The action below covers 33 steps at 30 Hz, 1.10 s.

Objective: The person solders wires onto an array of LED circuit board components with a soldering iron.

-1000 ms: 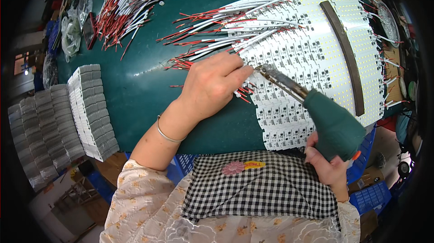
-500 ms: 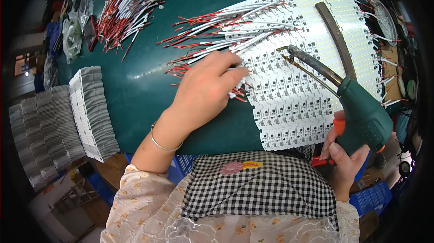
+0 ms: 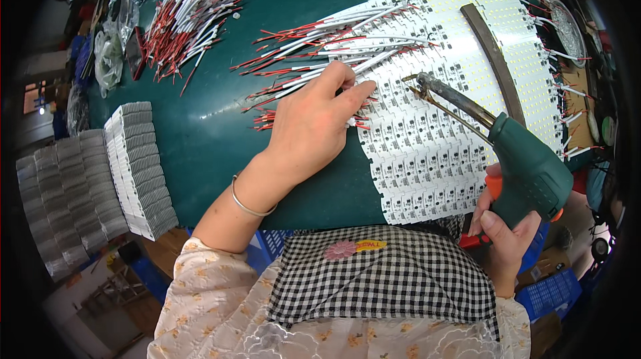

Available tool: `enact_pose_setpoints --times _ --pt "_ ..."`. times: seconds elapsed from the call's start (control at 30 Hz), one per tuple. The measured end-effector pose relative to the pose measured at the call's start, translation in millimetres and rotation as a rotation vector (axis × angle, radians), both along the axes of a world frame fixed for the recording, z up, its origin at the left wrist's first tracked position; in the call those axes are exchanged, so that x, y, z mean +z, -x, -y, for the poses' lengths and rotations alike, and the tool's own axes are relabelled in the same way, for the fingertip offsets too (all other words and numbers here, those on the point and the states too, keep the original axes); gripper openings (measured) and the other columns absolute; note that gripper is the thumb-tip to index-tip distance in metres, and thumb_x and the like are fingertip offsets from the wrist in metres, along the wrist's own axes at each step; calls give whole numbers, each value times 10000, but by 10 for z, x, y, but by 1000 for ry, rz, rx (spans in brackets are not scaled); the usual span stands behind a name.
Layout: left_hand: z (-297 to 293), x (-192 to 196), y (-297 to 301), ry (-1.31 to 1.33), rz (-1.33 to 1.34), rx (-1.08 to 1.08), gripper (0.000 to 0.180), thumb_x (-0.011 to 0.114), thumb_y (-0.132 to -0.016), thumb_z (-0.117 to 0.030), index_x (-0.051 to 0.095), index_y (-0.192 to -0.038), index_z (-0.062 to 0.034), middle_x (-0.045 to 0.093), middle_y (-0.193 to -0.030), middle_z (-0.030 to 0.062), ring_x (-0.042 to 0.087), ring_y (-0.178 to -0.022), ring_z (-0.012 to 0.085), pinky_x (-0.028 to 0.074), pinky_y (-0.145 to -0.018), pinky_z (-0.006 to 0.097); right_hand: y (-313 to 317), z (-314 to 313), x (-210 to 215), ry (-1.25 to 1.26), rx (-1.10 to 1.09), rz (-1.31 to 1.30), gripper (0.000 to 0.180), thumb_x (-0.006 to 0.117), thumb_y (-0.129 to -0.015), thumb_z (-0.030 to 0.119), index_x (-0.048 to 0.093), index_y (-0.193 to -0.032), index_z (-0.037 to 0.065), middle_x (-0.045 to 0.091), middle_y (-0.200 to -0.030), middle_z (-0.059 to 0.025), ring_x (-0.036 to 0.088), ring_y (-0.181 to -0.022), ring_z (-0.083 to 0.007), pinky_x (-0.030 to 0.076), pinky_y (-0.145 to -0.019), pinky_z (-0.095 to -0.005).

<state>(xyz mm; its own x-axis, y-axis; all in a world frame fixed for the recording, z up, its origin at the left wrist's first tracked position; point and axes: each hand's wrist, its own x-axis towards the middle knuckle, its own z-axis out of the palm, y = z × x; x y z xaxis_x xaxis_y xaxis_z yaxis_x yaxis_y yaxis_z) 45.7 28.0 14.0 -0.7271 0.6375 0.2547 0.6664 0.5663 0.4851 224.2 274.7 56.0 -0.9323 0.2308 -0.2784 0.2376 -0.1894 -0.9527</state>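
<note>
from where i stand, the white board panel (image 3: 427, 159) lies on the green table (image 3: 207, 159), dark components along its left part and rows of yellow dots across its right. the person's left hand (image 3: 310, 119) is at the panel's left edge, knuckles up, fingers bent over a bunch of red and white wires (image 3: 266, 119); i can't tell whether they are closed on them. more loose wires (image 3: 382, 59) run over the panel's far left edge. the right hand (image 3: 511, 235), off the panel's near right corner, is wrapped around the grip of a green soldering gun (image 3: 531, 165), its tip over the panel's middle, just beside the left thumb and forefinger. a dark bar (image 3: 494, 59) lies across the panel's right part. well left of the panel are a wire heap (image 3: 193, 15) and, nearer the person, stacked white strips (image 3: 137, 172).
</note>
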Motion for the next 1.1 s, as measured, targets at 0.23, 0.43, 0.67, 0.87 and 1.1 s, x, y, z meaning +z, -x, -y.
enact_pose_setpoints --times 0.23,0.43,0.67,0.87,1.1 --pt "91 -124 34 -76 -100 -60 492 608 -573 143 711 -996 -87 607 -748 56 604 -631 202 465 -511 300 30 16 2 7 -5 0 607 684 -775 -17 412 -1310 -107 537 -1227 -238 562 -666 -151 480 -529 -244" --pt "72 -160 23 -110 -180 -59 366 622 -587 80 699 -900 -94 531 -674 29 564 -567 178 440 -446 316 38 38 -10 10 11 4 592 679 -770 -26 425 -1298 -113 552 -1219 -229 564 -665 -152 478 -533 -245" --pt "89 -159 21 -106 -167 -62 345 620 -583 79 695 -883 -74 525 -683 32 562 -573 181 440 -445 319 69 83 15 6 49 9 561 659 -774 -51 439 -1286 -123 566 -1201 -222 572 -685 -158 485 -545 -254" --pt "71 -133 21 -94 -115 -60 444 610 -563 136 711 -941 -73 578 -722 52 580 -597 203 450 -482 318 62 58 -2 -17 144 34 529 639 -778 -83 454 -1272 -125 598 -1115 -203 582 -710 -157 496 -567 -257" --pt "73 -140 26 -101 -91 -73 422 606 -580 135 710 -935 -68 575 -724 49 582 -602 205 452 -485 318 111 173 -34 -99 75 55 511 636 -790 8 441 -1255 -76 587 -842 -138 564 -596 -139 494 -511 -252"
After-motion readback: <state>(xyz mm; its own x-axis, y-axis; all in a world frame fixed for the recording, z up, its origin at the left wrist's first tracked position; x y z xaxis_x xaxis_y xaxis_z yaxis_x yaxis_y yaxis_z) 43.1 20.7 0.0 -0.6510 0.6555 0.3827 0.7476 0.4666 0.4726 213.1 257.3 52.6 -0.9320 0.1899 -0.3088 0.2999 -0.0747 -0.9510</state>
